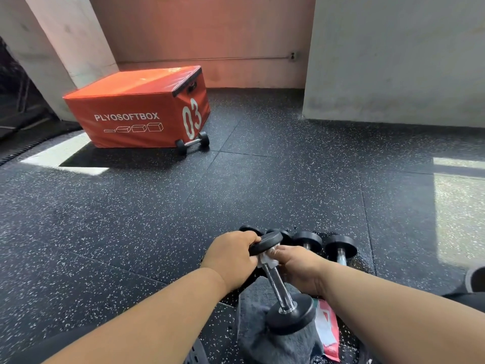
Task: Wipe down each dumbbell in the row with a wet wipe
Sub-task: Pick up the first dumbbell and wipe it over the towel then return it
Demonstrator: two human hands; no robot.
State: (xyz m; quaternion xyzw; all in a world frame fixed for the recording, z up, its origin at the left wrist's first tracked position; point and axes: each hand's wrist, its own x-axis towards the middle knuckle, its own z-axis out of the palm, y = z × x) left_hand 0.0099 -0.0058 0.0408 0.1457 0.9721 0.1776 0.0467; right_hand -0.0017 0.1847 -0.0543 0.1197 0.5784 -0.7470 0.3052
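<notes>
Gripping dumbbell point(278, 279) left hand point(232, 254), right hand point(296, 266) pinching wipe point(266, 258)

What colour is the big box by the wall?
Orange box, with white writing, seen in the head view.

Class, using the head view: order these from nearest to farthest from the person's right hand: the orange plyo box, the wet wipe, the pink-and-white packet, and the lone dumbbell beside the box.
1. wet wipe: in the right hand, on the handle.
2. pink-and-white packet: on the floor under the right forearm.
3. lone dumbbell: far, ahead-left, at the box's corner.
4. orange plyo box: just behind it.
</notes>
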